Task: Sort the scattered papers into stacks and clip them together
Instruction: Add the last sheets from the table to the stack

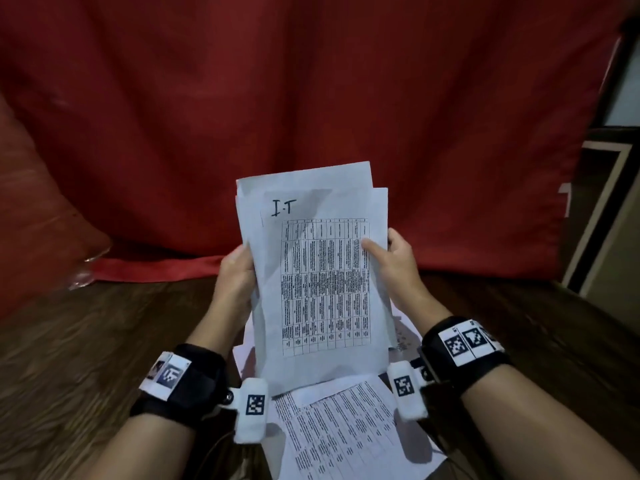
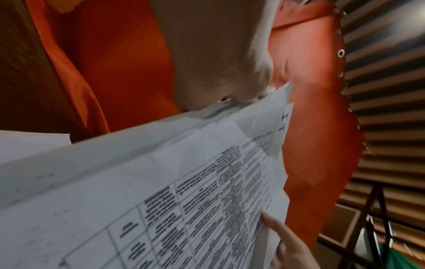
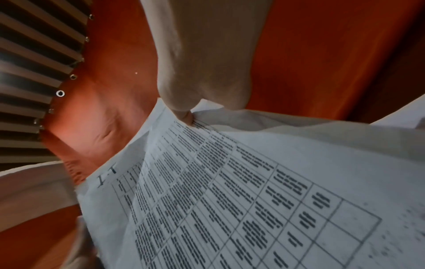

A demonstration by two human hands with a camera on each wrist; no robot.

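Evidently the person is gathering one category of sheets: a small sheaf of papers [image 1: 311,271] is held upright between both hands, lifted clear of the wooden surface [image 1: 104,341], its front page a printed table with "I.T" handwritten at the top. The left hand [image 1: 235,275] curls round the sheaf's left edge, fingers hidden behind the pages, which steadies it from that side. The right hand [image 1: 394,258] grips the sheaf's right edge, thumb pressed on the front page and fingers behind; that pinch seems meant to keep the pages from fanning while the heading is read. The pages are not yet squared: behind the front sheet, corners stick out unevenly at the sheaf's top and right. Holding the sheaf upright probably serves both to check its label and to let the edges be tapped level on the surface. Below the sheaf, nearer the person, more loose sheets [image 1: 346,427] with printed tables lie overlapping on the surface, apparently still unsorted. No clip shows in any view, so clipping seems some way off. Behind the sheaf hangs a red cloth backdrop [image 1: 311,81].
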